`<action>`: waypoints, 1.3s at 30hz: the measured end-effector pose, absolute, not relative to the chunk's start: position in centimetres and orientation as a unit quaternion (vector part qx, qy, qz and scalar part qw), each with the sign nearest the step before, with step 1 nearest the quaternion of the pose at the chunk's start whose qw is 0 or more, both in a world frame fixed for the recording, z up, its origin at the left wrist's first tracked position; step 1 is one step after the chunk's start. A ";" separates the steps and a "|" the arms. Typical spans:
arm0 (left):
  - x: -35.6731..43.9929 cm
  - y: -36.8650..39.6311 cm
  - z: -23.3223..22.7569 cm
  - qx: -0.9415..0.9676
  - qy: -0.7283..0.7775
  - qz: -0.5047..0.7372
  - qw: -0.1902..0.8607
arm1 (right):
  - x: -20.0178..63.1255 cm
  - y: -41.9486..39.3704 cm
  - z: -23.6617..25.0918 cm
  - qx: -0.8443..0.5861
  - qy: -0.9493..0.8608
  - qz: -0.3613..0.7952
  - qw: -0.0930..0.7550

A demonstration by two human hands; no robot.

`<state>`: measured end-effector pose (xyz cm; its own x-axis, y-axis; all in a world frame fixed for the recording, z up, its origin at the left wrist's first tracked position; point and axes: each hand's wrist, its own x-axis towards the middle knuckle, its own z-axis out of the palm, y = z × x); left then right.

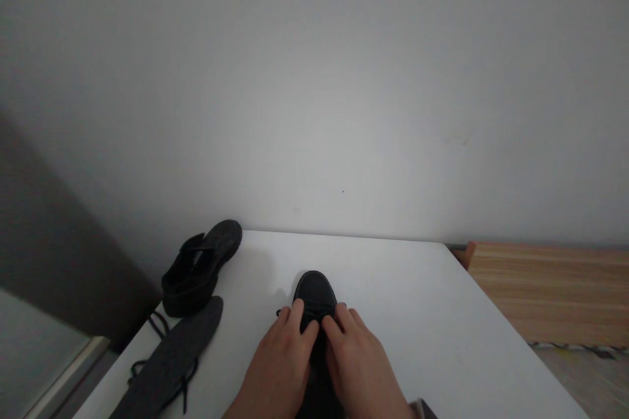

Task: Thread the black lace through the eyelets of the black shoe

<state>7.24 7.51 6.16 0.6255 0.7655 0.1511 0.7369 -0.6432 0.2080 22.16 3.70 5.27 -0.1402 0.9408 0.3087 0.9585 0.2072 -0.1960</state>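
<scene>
A black shoe (315,289) lies on the white table, its toe pointing toward the wall. My left hand (281,357) is on the shoe's left side, thumb and fingers closed at the black shoelace (318,309) near the tongue. From the right, my right hand (360,361) mirrors it, fingertips bent and pinched at the lacing. A short bit of lace sticks out beside the left fingers. Both hands hide the middle of the shoe, and its heel end runs out of the bottom of the view.
At the left table edge stands another black shoe (195,270). A dark grey insole (173,359) lies in front of it, with loose black laces (158,325) around it. The white table (393,288) meets a pale wall (314,91). Wooden boards (545,288) are off to the right.
</scene>
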 end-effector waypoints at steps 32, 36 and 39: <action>3.2 9.3 8.6 0.802 0.455 0.233 0.310 | 26.1 3.2 9.4 -0.595 -0.626 0.279 0.420; 4.0 8.5 8.0 0.819 0.432 0.173 0.334 | 25.8 2.9 8.6 -0.621 -0.641 0.317 0.320; 4.2 8.1 8.1 0.788 0.425 0.225 0.384 | 25.4 2.9 8.3 -0.602 -0.643 0.351 0.316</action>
<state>4.24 8.08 8.07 0.5370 0.8432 0.0271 0.4977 -0.3426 0.7968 25.36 2.87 8.27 -0.0748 0.9971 -0.0161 0.5523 0.0280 -0.8332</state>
